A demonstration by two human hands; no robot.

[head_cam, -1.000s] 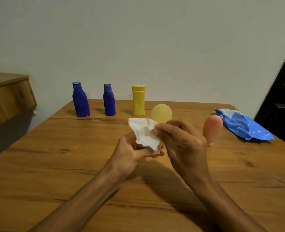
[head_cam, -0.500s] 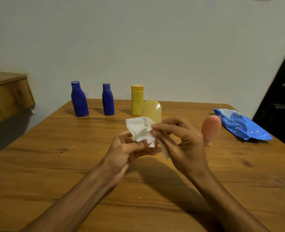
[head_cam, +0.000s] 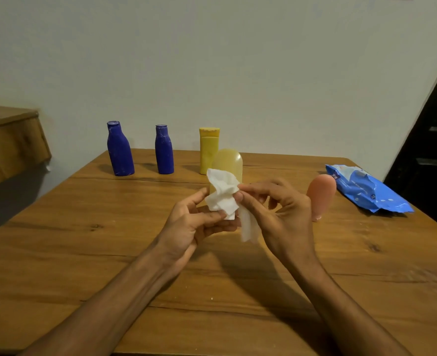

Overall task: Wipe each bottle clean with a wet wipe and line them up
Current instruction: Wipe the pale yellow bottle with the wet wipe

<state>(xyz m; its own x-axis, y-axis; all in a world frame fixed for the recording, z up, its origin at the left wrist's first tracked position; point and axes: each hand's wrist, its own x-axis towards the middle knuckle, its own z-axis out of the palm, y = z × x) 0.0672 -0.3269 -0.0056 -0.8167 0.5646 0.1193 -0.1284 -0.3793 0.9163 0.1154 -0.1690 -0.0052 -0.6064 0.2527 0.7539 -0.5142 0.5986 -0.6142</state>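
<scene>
A crumpled white wet wipe [head_cam: 222, 195] hangs between both hands above the middle of the wooden table [head_cam: 83, 240]. My left hand [head_cam: 191, 224] holds its lower part with thumb and fingers. My right hand [head_cam: 276, 214] pinches its right edge with fingertips. Behind the wipe stands a pale yellow rounded bottle [head_cam: 229, 163], partly hidden. Along the far edge stand two blue bottles [head_cam: 119, 150] [head_cam: 164, 150] and a yellow flip-cap bottle [head_cam: 208, 147]. A pink rounded bottle [head_cam: 321, 194] stands right of my right hand.
A blue wet-wipe pack [head_cam: 366, 188] lies at the table's right edge. A wooden ledge [head_cam: 9, 140] juts out at the left, beyond the table. A dark doorway [head_cam: 433, 124] is at the right. A plain wall backs the table.
Both hands have drawn slightly apart, opening the wipe out; a strip of it now hangs down beside my right hand. The bottles have not moved.
</scene>
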